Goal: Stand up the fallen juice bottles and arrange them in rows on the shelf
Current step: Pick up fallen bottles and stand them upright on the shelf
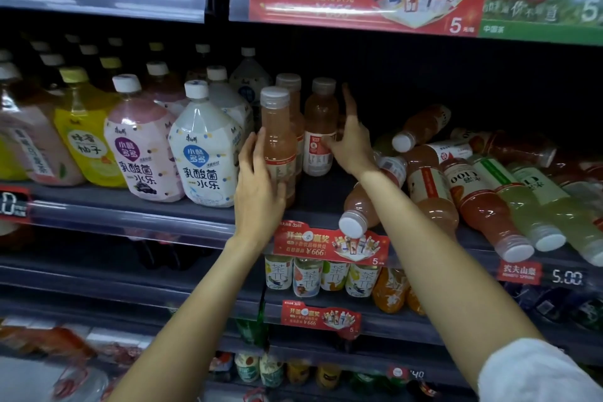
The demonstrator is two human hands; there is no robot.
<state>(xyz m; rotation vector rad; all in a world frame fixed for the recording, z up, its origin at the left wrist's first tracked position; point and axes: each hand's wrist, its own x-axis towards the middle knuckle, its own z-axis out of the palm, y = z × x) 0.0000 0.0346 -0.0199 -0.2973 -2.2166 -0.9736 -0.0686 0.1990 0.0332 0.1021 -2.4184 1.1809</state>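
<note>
While the left hand (pixel 257 186) grips an upright juice bottle (pixel 279 143), the right hand (pixel 350 143), fingers spread, touches another (pixel 319 130).

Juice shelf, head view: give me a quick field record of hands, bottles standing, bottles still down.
left hand: holds the front upright pink juice bottle
right hand: fingers straight, touching the upright red-labelled bottle
standing: three pink bottles, the third behind the front one
fallen: a pile to the right, including a pink bottle with its cap over the shelf edge and pale green bottles
rows: only begun
</note>
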